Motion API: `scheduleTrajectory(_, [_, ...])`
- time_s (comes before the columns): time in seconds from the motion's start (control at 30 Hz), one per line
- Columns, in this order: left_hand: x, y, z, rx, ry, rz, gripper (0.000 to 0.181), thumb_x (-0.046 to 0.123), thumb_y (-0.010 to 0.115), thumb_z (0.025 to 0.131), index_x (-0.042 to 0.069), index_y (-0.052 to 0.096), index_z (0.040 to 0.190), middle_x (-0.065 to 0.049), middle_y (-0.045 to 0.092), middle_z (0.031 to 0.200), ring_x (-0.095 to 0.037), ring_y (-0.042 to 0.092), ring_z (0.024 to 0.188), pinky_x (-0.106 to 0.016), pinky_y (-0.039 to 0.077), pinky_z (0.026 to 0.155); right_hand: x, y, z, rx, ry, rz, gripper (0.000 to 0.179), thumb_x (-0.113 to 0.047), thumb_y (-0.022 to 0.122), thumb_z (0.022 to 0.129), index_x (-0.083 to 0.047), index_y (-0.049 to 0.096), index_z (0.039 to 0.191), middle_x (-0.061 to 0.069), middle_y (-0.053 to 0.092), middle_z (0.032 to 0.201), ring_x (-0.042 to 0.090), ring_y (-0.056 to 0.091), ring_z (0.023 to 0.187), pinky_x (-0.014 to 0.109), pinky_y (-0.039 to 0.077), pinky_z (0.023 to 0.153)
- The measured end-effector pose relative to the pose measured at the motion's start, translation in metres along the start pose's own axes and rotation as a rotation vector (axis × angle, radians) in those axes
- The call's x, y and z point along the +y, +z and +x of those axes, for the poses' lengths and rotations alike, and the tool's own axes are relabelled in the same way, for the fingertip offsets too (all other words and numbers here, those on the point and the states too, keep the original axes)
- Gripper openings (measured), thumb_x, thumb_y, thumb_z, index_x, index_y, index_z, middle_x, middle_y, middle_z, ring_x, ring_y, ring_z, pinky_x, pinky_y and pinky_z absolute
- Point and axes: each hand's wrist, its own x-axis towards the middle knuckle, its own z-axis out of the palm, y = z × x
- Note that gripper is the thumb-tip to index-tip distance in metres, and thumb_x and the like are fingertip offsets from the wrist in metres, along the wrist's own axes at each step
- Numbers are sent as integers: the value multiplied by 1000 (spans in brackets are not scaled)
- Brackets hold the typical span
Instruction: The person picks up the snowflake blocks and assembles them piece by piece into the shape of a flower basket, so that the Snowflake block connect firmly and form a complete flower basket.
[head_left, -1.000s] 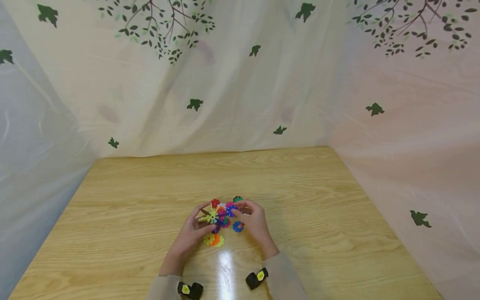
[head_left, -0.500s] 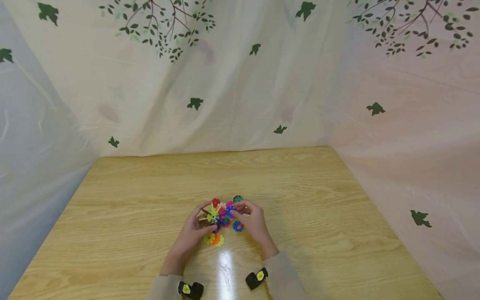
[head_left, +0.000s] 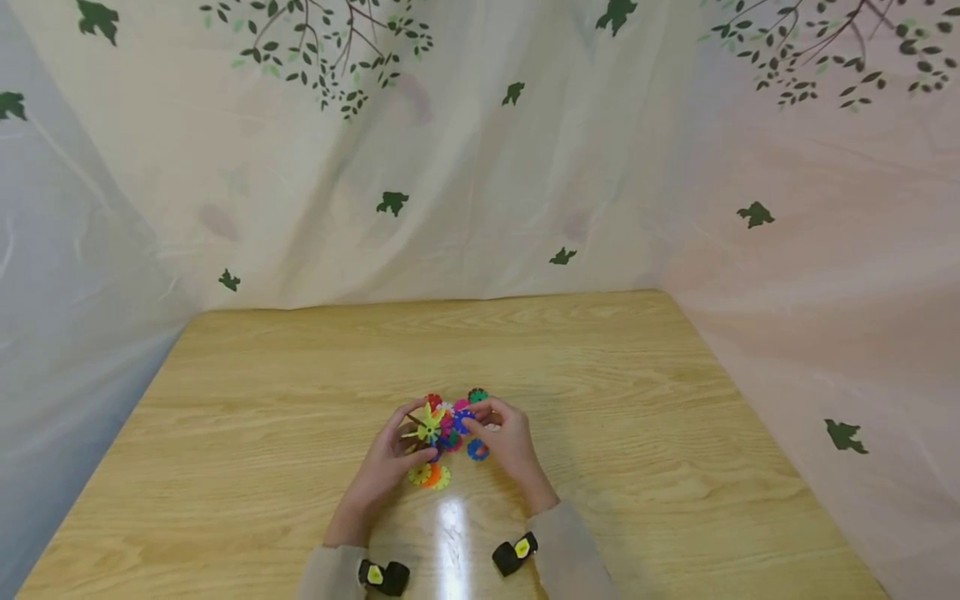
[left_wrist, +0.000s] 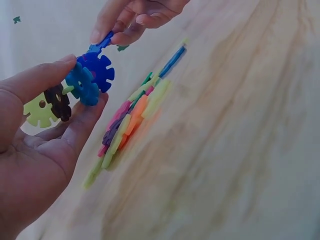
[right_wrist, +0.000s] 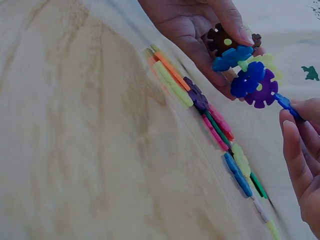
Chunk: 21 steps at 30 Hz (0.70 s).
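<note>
My left hand [left_wrist: 45, 155] grips a cluster of interlocking notched plastic discs between thumb and fingers. In the right wrist view the cluster has a brown disc [right_wrist: 216, 42], a light blue disc [right_wrist: 231, 59], a dark blue disc [right_wrist: 247, 82] and a purple disc [right_wrist: 263, 102]; yellow-green discs [left_wrist: 37, 114] join it too. My right hand [right_wrist: 305, 162] pinches another blue disc [right_wrist: 287, 105] edge-on, its notched rim right at the purple disc. Both hands [head_left: 512, 442] are close together above the table, and the left fingers hide part of the cluster.
Loose discs lie flat and overlapping on the wooden table [head_left: 637, 467] under the hands: orange [left_wrist: 136, 116], yellow [head_left: 418, 476], blue [head_left: 477, 450], green [head_left: 477, 395], red [head_left: 433, 401] and several more. A leaf-patterned cloth [head_left: 465, 167] hangs behind the table.
The head view has shifted slightly. Both hands keep nearly the same place and grip, with the held cluster tilting only a little.
</note>
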Motion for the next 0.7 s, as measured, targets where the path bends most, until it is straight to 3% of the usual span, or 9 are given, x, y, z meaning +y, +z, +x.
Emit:
scheduleTrajectory(0.27, [-1,-2,1,-15,46,52,70,-2,69,85,1,34,145,-19,47,119,-16,56,104,-19,50,94,0,1,2,-24,4,48,17,-13,72,87,-3,69,100,9,60,87,25,67,73,29,57,48])
scheduleTrajectory(0.43, [-3,-5,2,-82,53,-12,70,-3,67,86,-2,29,146,-20,40,122,-11,59,101,-18,53,88,-1,0,2,-30,3,75,18,-13,70,88,0,69,101,13,63,90,34,68,79,29,57,48])
scheduleTrajectory(0.53, [-3,-5,1,-104,55,-33,70,-3,67,86,-4,29,145,-18,37,121,-9,61,98,-17,54,84,-1,0,2,-27,-4,64,16,-13,70,89,-1,70,100,15,66,91,31,68,78,28,57,48])
scheduleTrajectory(0.7, [-2,-4,-1,-90,40,-25,71,-4,69,84,-4,31,145,-20,40,120,-7,62,98,-18,55,84,-1,2,1,-25,-22,24,18,-15,71,87,-1,71,98,17,68,92,24,65,72,31,58,49])
